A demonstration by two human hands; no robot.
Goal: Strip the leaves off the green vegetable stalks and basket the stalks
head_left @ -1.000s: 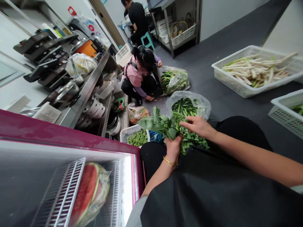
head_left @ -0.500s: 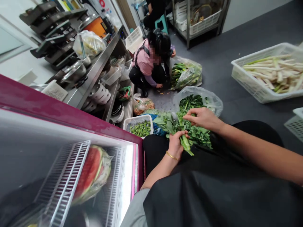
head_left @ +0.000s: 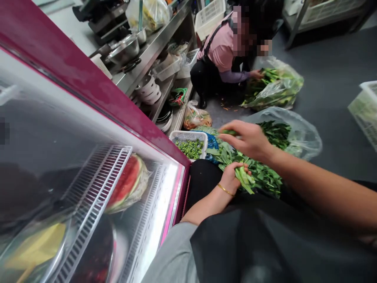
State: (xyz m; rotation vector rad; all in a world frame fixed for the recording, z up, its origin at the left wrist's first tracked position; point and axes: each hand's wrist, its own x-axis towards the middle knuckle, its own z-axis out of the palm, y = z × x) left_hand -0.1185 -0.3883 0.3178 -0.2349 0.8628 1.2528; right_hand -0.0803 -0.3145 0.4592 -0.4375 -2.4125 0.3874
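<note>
My left hand (head_left: 230,179), with a gold bangle at the wrist, is closed round a bunch of leafy greens (head_left: 245,180). The pale green stems stick out toward me and the leaves point away. Just above and beyond it, my right hand (head_left: 250,139) pinches a short piece of green stem (head_left: 229,132), slightly blurred. Below the hands lies a heap of loose greens (head_left: 269,179). A clear plastic bag (head_left: 308,135) holding dark leaves stands open behind my right wrist. To the left, a white basket (head_left: 205,142) contains small cut green pieces.
Close on my left is an open fridge door frame (head_left: 118,106), with a wrapped watermelon (head_left: 125,186) on a wire shelf. A co-worker (head_left: 220,51) squats ahead, one hand at a bag of greens (head_left: 279,88). A white crate (head_left: 365,110) stands at the right.
The view has shifted, bringing the fridge and co-worker closer. My right hand has moved up and left from the bunch, with a green piece in its fingers. The co-worker's hand now reaches into the bag.
</note>
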